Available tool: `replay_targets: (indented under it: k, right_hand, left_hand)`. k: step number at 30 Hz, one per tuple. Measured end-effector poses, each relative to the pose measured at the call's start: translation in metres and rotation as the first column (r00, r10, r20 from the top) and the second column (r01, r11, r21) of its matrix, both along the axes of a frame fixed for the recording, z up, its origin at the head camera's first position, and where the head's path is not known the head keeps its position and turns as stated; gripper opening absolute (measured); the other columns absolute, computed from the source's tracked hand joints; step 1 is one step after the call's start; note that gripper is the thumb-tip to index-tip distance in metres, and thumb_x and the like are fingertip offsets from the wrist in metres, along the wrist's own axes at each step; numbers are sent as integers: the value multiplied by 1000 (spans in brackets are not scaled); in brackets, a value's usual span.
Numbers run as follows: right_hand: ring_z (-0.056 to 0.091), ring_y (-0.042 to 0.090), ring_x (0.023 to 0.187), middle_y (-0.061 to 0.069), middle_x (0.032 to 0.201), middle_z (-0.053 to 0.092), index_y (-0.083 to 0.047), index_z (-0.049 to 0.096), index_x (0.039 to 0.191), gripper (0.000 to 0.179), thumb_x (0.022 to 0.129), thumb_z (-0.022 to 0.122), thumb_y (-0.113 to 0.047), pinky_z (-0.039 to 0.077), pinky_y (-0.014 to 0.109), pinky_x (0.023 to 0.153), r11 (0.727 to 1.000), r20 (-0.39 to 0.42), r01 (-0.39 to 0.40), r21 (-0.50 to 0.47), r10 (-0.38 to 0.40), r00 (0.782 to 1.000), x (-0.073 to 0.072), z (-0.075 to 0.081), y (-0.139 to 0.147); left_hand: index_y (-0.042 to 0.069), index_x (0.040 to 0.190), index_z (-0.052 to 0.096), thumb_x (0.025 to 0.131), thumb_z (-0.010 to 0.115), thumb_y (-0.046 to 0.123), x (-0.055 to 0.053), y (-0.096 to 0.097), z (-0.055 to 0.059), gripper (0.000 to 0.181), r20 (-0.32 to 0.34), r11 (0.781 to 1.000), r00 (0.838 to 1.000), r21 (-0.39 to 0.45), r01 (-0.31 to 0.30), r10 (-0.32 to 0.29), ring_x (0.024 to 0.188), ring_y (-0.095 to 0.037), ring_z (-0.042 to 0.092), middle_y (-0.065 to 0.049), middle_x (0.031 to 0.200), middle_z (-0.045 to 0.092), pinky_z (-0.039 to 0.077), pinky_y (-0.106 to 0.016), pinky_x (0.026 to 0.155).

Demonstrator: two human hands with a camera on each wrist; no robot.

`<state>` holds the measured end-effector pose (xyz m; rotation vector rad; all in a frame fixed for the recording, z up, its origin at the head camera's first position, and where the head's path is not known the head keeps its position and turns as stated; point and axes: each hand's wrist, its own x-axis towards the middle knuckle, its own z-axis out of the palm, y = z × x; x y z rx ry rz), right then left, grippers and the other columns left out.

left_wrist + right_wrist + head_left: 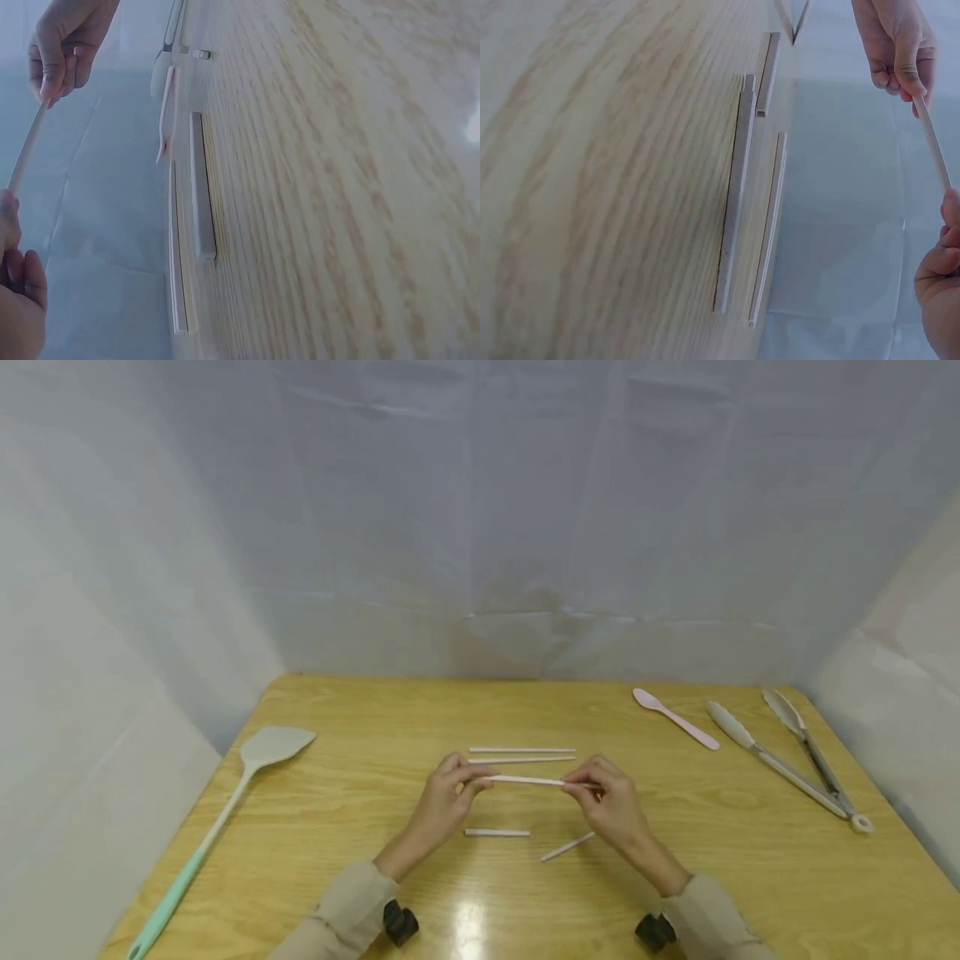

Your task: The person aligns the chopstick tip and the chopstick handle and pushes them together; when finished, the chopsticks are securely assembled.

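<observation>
Both hands hold one thin pale stick (528, 780) level above the table. My left hand (444, 797) pinches its left end between thumb and fingers. At the right end, my right hand (611, 797) pinches it the same way; fingers cover both ends. Two long pale sticks (522, 750) lie side by side just behind the hands. Nearer the front are a short stick (497, 833) and a slanted stick (566, 847), the latter partly hidden by the right hand. In the right wrist view, one lying stick (736, 195) has a narrower tip at its upper end.
A spatula (277, 746) with a green handle lies along the left side of the wooden table (360, 710). A pink spoon (678, 720) and opened tongs (798, 774) lie at the back right. White sheeting (480, 527) surrounds the back and sides.
</observation>
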<state>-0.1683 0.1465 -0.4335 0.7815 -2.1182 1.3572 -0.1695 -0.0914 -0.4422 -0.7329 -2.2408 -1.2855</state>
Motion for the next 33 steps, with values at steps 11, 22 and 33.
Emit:
replay_targets:
  k: [11, 22, 33]
  right_hand:
    - [41, 6, 52, 9, 67, 53, 3, 64, 71, 24, 64, 71, 24, 33, 12, 46, 1000, -119, 12, -11, -14, 993, 5, 21, -10]
    - [41, 4, 54, 6, 67, 54, -1, 64, 72, 25, 64, 73, 21, 34, 14, 44, 999, -146, 48, -14, -49, 988, -4, -2, -6]
    - [44, 2, 58, 2, 72, 57, -2, 67, 78, 19, 72, 74, 14, 38, 13, 49, 996, -58, 26, 82, -22, 998, -8, -10, 8]
  left_hand:
    - [-2, 91, 73, 73, 72, -7, 2, 2, -2, 19, -84, 998, 996, 51, -36, 40, 62, -9, 37, -3, 73, 45, 37, -20, 53]
    - [0, 92, 73, 78, 71, -1, 1, 2, -1, 14, -28, 999, 999, 42, -34, 35, 65, -2, 35, 0, 73, 44, 37, -19, 54]
    - [0, 96, 71, 83, 68, 4, -9, 1, -6, 14, 79, 998, 996, -49, 46, -42, 69, -8, 48, 1, 76, 50, 44, -20, 59]
